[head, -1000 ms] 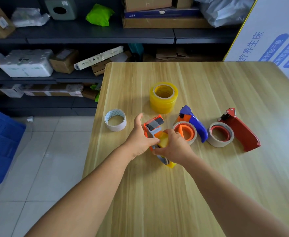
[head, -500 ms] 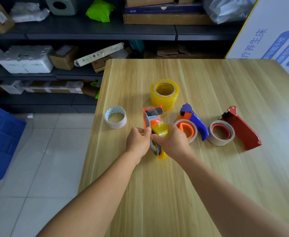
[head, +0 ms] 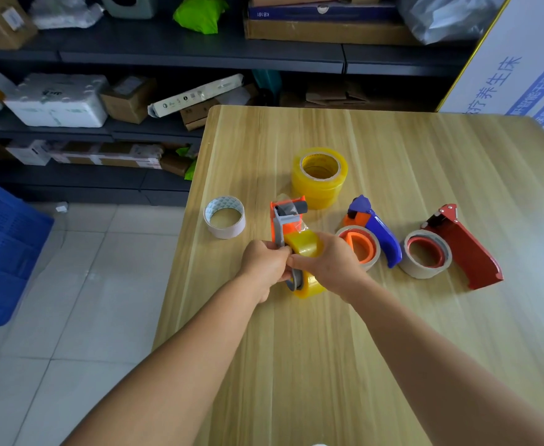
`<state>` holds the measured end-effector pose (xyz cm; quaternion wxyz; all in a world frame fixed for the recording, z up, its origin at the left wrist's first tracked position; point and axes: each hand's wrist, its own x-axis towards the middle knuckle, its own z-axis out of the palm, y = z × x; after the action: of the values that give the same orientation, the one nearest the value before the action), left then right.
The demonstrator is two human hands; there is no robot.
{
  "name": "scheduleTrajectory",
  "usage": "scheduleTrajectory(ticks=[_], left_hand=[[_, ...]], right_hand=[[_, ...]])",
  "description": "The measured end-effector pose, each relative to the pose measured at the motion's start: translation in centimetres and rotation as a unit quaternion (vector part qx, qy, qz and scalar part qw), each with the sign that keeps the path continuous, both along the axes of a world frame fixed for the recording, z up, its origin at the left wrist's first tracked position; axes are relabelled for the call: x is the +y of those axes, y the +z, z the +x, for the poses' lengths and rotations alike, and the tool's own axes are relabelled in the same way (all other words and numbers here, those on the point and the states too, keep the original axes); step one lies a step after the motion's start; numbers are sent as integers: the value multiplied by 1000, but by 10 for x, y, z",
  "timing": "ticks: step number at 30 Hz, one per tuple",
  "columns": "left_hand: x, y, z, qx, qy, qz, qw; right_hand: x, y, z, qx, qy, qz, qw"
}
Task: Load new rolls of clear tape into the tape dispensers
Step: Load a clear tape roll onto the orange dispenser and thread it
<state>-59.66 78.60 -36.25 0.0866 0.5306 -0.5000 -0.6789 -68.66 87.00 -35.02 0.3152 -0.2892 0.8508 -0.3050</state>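
Near the middle of the pale wooden table (head: 377, 349), both hands meet on an orange-and-grey plastic tape dispenser (head: 286, 222) that carries a yellowish clear tape roll (head: 306, 249). The left hand (head: 264, 265) is closed around the dispenser's grey handle from the 9 o'clock side. The right hand (head: 330, 263) is clamped over the roll from the 3 o'clock side, thumb pressed on the roll's face. A strip of clear tape runs up from the roll toward the dispenser's grey roller at 12 o'clock.

At 12 o'clock from the hands, a stack of yellowish clear tape rolls (head: 319, 177) stands upright, apart from the dispenser. At 10 o'clock lies an empty white cardboard tape core (head: 224, 216), near the table's left edge. At 3 o'clock, just beside the right hand, lies a blue-and-orange tape dispenser (head: 375, 231) with a thin, nearly spent roll on its orange hub. Farther toward 3 o'clock rests a red metal tape dispenser (head: 463, 249), likewise holding a nearly spent roll.
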Motion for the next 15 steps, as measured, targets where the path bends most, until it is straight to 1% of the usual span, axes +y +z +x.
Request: scheduleTrajectory(ticks=[2,3,6,9,10,13,15], left_hand=[[-3,2,-2,-11,2,-22,1000],[-5,3,-3,-11,3,-22,1000],[-6,3,-1,-8,11,-1,1000],[-3,2,2,16,25,16,999],[-4,1,3,18,27,4,999],[-11,-3,6,-20,-7,-85,996],[-14,-1,8,-14,-28,-91,995]], right_hand=[[-4,3,-1,25,0,13,1000],[-6,3,-2,24,-4,17,1000],[-10,5,-3,0,-11,31,999],[-11,6,-6,23,-9,50,998],[-12,6,-7,31,-14,52,998],[-13,8,-10,36,-22,56,998],[-14,10,-10,38,-16,55,998]])
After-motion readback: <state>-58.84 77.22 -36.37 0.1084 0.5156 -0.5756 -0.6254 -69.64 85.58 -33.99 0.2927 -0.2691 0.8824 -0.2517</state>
